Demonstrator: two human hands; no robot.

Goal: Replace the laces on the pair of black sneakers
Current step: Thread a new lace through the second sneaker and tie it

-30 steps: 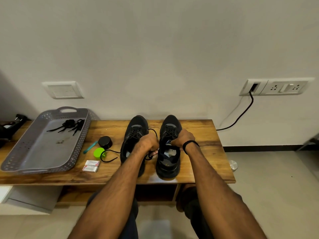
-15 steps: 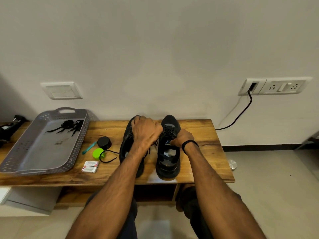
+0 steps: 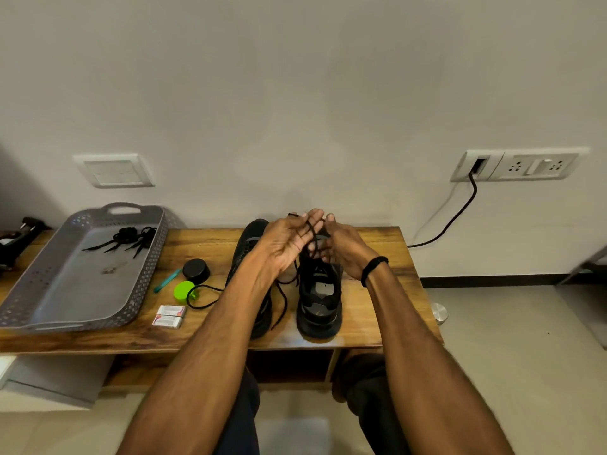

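Note:
Two black sneakers stand side by side on the wooden bench (image 3: 377, 290), heels toward me: the left sneaker (image 3: 251, 236) is partly behind my forearm and the right sneaker (image 3: 320, 300) is in plain sight. My left hand (image 3: 289, 241) is raised over them, palm toward me and fingers straight, with a black lace (image 3: 311, 236) running over the fingers. My right hand (image 3: 343, 249) is close beside it, its fingers pinching the same lace lower down. The lace's loose end (image 3: 281, 303) hangs between the shoes. Another black lace (image 3: 202, 302) loops on the bench.
A grey perforated tray (image 3: 65, 290) on the left holds a bundle of black laces (image 3: 131, 239). Between tray and shoes lie a black lid (image 3: 196, 270), a green cap (image 3: 183, 289), a teal pen (image 3: 167, 280) and two small white boxes (image 3: 169, 316). A black cable (image 3: 460, 211) runs from the wall socket.
Both hands have lifted off the sneakers. My left hand has turned palm up and spread its fingers, drawing the lace up out of the right sneaker; my right hand followed it upward.

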